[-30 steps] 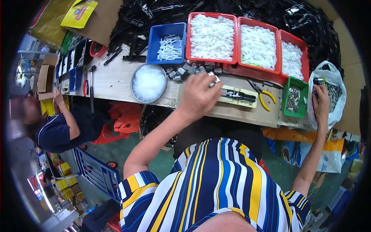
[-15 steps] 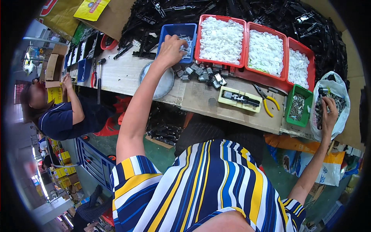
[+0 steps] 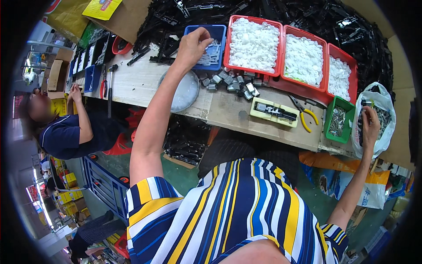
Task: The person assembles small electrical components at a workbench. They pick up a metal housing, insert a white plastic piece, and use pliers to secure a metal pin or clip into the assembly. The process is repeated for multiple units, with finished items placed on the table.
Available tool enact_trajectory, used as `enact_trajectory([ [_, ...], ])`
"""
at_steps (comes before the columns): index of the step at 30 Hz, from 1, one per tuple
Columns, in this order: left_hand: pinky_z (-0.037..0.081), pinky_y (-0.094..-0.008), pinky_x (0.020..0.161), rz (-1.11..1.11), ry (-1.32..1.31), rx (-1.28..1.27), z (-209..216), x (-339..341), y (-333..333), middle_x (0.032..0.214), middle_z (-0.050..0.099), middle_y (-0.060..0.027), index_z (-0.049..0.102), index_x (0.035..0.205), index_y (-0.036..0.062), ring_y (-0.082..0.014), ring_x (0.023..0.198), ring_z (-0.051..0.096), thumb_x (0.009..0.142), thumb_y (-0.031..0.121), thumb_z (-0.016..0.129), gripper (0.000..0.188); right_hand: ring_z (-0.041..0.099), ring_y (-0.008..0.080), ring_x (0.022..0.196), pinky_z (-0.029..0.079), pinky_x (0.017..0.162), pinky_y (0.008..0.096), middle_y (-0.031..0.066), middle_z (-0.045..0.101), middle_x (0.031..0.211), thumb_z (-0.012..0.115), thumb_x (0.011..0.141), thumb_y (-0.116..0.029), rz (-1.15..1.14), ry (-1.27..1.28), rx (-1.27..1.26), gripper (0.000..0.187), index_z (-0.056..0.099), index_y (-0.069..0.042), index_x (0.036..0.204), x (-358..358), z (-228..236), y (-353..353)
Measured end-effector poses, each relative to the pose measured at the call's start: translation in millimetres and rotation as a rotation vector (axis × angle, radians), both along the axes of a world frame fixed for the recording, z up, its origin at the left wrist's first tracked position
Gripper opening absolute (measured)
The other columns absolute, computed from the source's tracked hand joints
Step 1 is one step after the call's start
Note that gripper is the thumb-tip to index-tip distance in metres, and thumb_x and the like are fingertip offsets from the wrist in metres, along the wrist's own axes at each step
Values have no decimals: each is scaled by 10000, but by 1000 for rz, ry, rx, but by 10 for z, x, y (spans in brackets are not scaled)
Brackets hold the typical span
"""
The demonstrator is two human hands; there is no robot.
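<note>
Left hand pinched small white clips in blue bin; light, rigid, likely slippery; right hand in bag, grip unclear.

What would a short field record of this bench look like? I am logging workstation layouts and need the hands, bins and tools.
left hand: reaching into the blue bin, fingers on small white parts
right hand: inside the white plastic bag of small metal parts
red bins: three in a row, full of white pieces
green bin: holds small metal pieces
pliers: yellow handles, lying on the bench
yellow fixture: beside the pliers
co-worker: seated at the left end of the bench
</note>
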State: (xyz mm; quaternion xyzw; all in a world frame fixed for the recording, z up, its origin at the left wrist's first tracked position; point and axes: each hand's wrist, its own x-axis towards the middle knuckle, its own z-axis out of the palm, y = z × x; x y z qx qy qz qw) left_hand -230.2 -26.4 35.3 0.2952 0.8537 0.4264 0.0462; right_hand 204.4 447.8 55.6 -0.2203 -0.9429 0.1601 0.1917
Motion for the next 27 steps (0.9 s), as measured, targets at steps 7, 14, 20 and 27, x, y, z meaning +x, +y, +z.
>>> enact_trajectory([
  [7, 517, -242, 660, 29, 170, -65, 141, 139, -310, 913, 689, -68, 774, 987, 21, -102, 765, 643, 871, 24, 714, 130, 628, 153, 891, 480, 784, 281, 71, 680, 1021, 657, 942, -32, -9, 75, 32, 180, 679, 1, 1117, 10, 65, -79],
  [14, 518, -248, 674, 28, -31, -105, 505, 512, -825, 902, 669, -19, 739, 1107, 18, -87, 758, 630, 831, -35, 720, 282, 625, 136, 931, 467, 809, 278, 53, 707, 1061, 661, 951, -64, -20, 107, 56, 210, 695, -17, 1153, 69, 62, -70],
  [20, 527, -281, 658, -14, 188, -308, 636, 757, -1042, 880, 671, -71, 773, 967, 13, -150, 744, 651, 770, -43, 752, 206, 640, 141, 971, 483, 851, 280, 60, 711, 1079, 660, 957, -59, 3, 151, 48, 220, 695, -9, 1168, 63, 92, -132],
  [27, 525, -388, 704, -77, 293, -409, 350, 852, -1077, 844, 656, -159, 761, 950, 3, -306, 787, 670, 769, -49, 715, 194, 637, 140, 991, 486, 869, 287, 67, 712, 1114, 658, 969, -86, -5, 156, 51, 231, 697, -12, 1184, 80, 226, -201],
])
